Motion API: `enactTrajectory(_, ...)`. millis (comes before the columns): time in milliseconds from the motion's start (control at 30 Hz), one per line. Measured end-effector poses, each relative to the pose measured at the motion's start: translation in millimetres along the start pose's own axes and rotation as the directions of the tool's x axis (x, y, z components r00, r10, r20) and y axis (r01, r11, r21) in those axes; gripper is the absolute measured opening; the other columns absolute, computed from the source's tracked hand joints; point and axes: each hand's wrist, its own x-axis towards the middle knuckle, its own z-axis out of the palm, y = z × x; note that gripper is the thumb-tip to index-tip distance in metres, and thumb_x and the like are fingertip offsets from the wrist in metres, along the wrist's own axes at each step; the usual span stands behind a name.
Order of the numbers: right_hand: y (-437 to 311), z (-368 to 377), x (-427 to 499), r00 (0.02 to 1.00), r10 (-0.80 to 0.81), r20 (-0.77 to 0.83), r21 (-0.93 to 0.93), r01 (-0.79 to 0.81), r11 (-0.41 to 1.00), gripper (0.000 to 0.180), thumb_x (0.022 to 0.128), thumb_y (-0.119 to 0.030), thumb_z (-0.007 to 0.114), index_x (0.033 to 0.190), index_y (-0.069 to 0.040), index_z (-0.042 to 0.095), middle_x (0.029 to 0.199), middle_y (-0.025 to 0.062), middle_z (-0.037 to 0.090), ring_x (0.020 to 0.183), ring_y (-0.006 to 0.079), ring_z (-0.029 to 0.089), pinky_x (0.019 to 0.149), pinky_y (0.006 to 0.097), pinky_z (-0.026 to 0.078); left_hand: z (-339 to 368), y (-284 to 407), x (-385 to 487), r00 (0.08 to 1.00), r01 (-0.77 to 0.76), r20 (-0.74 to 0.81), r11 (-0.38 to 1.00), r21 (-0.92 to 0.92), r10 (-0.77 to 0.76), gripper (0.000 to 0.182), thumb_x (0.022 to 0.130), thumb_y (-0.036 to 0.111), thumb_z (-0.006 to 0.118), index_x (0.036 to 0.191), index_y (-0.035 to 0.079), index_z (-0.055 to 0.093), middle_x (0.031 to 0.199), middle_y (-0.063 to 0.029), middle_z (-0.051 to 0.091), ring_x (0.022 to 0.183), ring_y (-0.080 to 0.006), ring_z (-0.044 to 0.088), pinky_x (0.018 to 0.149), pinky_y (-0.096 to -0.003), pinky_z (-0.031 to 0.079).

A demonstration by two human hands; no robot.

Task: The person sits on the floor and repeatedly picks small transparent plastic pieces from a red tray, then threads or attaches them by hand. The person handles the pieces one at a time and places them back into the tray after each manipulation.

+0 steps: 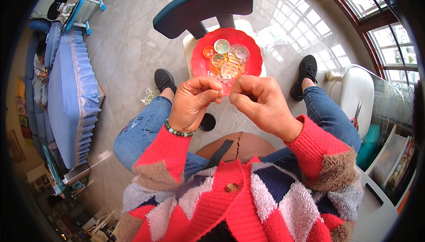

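My left hand (196, 104), with a beaded bracelet (179, 133) at its wrist, pinches a tiny bead (218, 92) between thumb and forefinger. Close beside it, my right hand (264, 104) has its fingers curled in a pinch; a thin strand seems to run between the hands, but its end is hidden in the fingers. Just beyond them, a scalloped red plastic tray (255, 49) rests on a chair seat. It holds several small round containers, among them an orange one (209, 52) and a white-rimmed one (221, 46), and a small pile of clear and white beaded pieces (220, 78).
The chair's dark backrest (206, 8) rises behind the tray. A black round object (208, 122) is on the floor below my left hand. Scissors (356, 115) lie on a white stool (355, 99) at right. A clear packet (148, 96) lies left; a person (40, 76) sits on the far-left sofa.
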Motion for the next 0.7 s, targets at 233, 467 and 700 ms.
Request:
enactTrajectory(233,0.0,0.8,0.4,1.0,0.005,-0.008,-0.002,-0.005,1.0,0.008,0.077,-0.003,0.059,0.072,0.003,0.059,0.053,0.005,0.048,0.052,0.0049,0.043,0.046,0.0258,0.037,7.6,2.5,-0.6,0.998,0.029,-0.054,0.998,0.053,-0.026,0.016,0.081,0.011,0.072,0.09,0.002,0.064,0.085,-0.007,0.061,0.074,-0.0136,0.056,0.069,-0.0246,0.046)
enactTrajectory(467,-1.2,1.0,0.1,1.0,-0.011,-0.009,-0.02,0.01,1.0,0.009,0.077,-0.004,0.06,0.071,0.003,0.059,0.053,0.0063,0.049,0.052,0.0051,0.044,0.046,0.026,0.037,9.0,3.5,-0.4,0.998,0.029,-0.065,0.997,0.074,-0.024,0.015,0.081,0.011,0.072,0.089,0.001,0.065,0.084,-0.0069,0.061,0.073,-0.014,0.055,0.07,-0.0256,0.046)
enactTrajectory(700,-2.4,0.4,0.2,1.0,-0.013,-0.001,-0.037,0.013,0.999,0.009,0.077,-0.004,0.059,0.071,0.003,0.06,0.052,0.007,0.049,0.051,0.006,0.044,0.046,0.0267,0.037,5.7,1.1,0.6,0.999,-0.01,-0.036,0.999,0.049,0.011,0.012,0.081,0.004,0.07,0.092,-0.001,0.066,0.086,-0.0083,0.065,0.075,-0.0144,0.061,0.071,-0.0253,0.05)
